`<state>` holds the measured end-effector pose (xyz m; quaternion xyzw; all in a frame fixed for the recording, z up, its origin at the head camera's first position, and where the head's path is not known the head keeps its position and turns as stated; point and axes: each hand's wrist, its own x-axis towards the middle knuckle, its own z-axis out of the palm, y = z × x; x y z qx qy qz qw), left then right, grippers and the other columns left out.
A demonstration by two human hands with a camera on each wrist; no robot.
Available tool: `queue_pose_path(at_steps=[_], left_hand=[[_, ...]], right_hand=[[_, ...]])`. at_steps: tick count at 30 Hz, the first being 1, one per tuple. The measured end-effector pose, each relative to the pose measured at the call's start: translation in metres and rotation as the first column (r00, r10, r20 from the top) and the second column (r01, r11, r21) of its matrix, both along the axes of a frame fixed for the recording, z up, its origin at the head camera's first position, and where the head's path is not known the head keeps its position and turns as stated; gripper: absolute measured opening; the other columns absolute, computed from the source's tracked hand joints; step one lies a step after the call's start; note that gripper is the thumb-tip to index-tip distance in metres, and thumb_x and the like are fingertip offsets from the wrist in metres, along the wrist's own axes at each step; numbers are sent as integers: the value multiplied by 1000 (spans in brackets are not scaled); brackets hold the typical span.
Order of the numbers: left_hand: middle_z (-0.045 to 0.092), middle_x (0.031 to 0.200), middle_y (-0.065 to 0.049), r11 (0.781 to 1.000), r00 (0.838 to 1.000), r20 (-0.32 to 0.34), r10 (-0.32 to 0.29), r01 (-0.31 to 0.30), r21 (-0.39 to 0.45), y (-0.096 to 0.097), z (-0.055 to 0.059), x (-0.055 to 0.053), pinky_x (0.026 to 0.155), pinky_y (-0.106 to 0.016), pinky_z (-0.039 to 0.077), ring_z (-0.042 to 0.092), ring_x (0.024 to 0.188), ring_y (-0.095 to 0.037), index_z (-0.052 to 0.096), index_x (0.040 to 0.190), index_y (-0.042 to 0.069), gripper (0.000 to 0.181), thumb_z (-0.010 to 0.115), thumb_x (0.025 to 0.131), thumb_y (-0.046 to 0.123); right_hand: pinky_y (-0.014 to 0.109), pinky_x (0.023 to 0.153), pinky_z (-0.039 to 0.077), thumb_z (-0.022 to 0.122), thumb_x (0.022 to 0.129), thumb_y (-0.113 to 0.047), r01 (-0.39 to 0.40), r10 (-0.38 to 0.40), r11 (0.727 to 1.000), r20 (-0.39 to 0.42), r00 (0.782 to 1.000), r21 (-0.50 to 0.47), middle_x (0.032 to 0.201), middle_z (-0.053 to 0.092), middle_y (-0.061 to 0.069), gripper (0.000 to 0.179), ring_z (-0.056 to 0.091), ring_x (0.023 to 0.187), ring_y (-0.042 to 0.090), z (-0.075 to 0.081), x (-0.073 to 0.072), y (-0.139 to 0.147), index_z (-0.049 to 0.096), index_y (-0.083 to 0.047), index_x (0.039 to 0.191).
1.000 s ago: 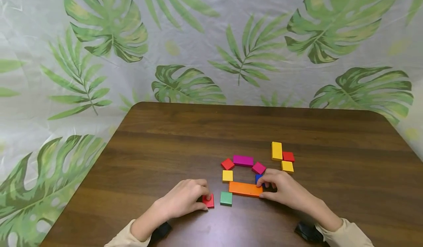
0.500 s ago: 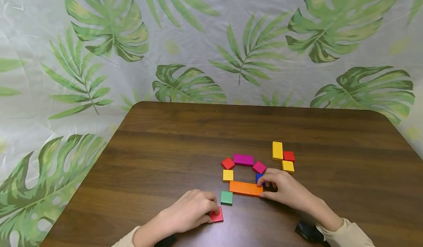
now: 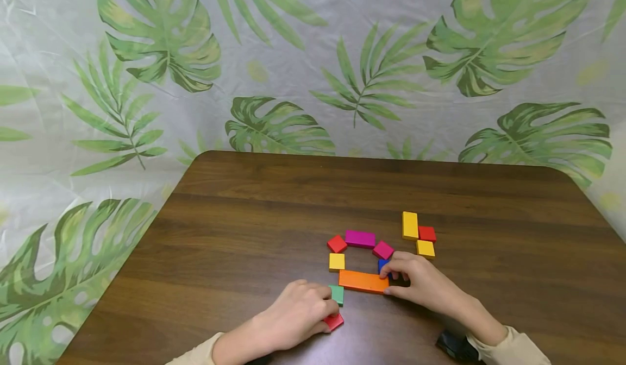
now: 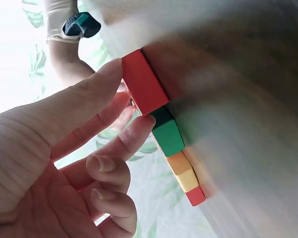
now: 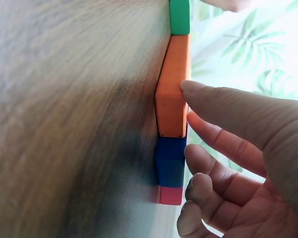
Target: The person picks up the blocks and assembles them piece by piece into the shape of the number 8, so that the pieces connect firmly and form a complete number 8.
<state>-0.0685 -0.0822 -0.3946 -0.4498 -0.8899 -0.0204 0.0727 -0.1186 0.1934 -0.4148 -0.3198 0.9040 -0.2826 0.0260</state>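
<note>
My left hand (image 3: 303, 310) pinches a red block (image 4: 144, 82) between thumb and forefinger, low over the table, just in front of a green block (image 3: 338, 295). My right hand (image 3: 423, 278) holds the right end of a long orange block (image 3: 363, 281), thumb on its near side and fingertips at its far side. Behind the orange block lie a yellow block (image 3: 336, 262) on the left and a blue block (image 3: 383, 266) on the right, partly hidden by fingers. A tilted red block (image 3: 337, 244), a purple block (image 3: 360, 239) and a tilted magenta block (image 3: 383, 250) form the far side.
Right of this ring lies a group with a tall yellow block (image 3: 409, 225), a red block (image 3: 427, 233) and a small yellow block (image 3: 425, 249). The brown table (image 3: 235, 218) has rounded far corners. Behind it hangs a leaf-patterned cloth (image 3: 283, 61).
My left hand has moved right and toward me with the red block, bringing it from the green block's left to in front of it; the block is now turned. My right hand stays put.
</note>
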Motion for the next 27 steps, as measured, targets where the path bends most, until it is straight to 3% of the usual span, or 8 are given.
queue_pose_path(at_steps=[18,22,27], left_hand=[[47,67,14,999,999,35,-7,6,35,2,1,-4,53,-13,22,33,57,2,66,79,25,18,76,73,39],[54,75,13,995,993,115,-29,18,99,-3,3,-14,56,-11,30,37,61,3,69,84,24,18,76,75,37],[61,99,9,988,975,222,0,-34,149,-3,5,-36,63,-12,42,52,73,1,71,94,22,18,73,79,31]], right_hand=[[14,62,40,77,75,-21,-6,6,1000,-14,1000,2,78,51,-11,17,43,73,-1,1,0,1,65,-19,88],[14,62,40,76,76,-22,-18,18,1000,0,1000,9,79,51,-11,17,44,73,-1,2,1,1,66,-19,89],[14,62,40,74,78,-24,-35,34,999,14,999,19,81,52,-11,15,44,73,-1,4,2,2,66,-19,90]])
